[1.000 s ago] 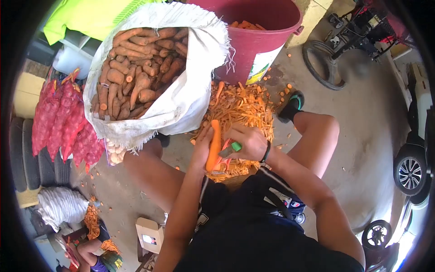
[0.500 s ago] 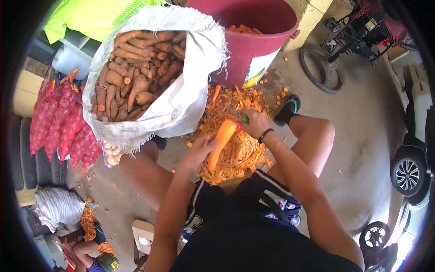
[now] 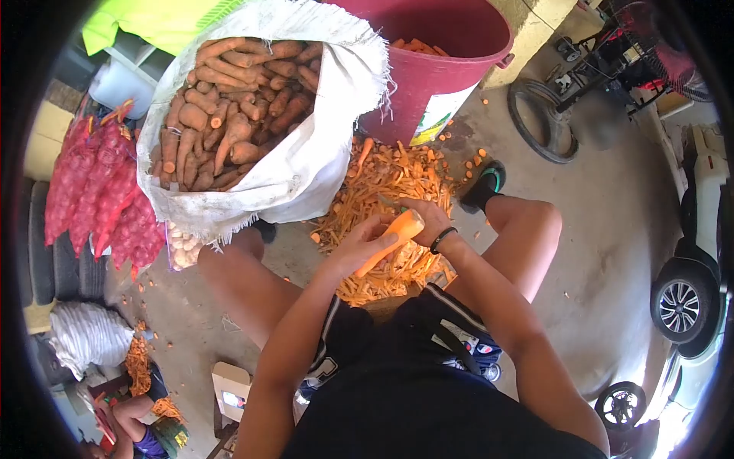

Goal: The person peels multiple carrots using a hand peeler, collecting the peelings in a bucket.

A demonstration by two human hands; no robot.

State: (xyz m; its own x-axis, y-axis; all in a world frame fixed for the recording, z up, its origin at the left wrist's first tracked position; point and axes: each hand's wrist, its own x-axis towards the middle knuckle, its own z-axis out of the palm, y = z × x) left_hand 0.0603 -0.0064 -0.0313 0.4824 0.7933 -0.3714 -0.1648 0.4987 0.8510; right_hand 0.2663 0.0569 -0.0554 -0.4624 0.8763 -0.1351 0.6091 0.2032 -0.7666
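My left hand (image 3: 364,246) is wrapped round a thick peeled carrot (image 3: 396,239), bright orange, tilted with its broad end up to the right. Close behind that end, my right hand (image 3: 428,219) is closed on a small green-handled blade (image 3: 391,203), mostly hidden by the fingers. Both hands are over a heap of orange peelings (image 3: 397,180) on the floor between my legs. Beyond my left hand stands a white woven sack (image 3: 306,172) full of unpeeled carrots (image 3: 237,115).
A dark red bin (image 3: 436,76) with carrots inside stands behind the peelings. Red net bags of onions (image 3: 99,191) hang at the left. Another person's leg (image 3: 134,413) shows at lower left. A loose tyre (image 3: 543,122) and a car wheel (image 3: 679,306) are at the right.
The carrot has turned so its broad end points further up and right. My left hand has shifted right, and my right hand is lower, closer to the carrot's end.
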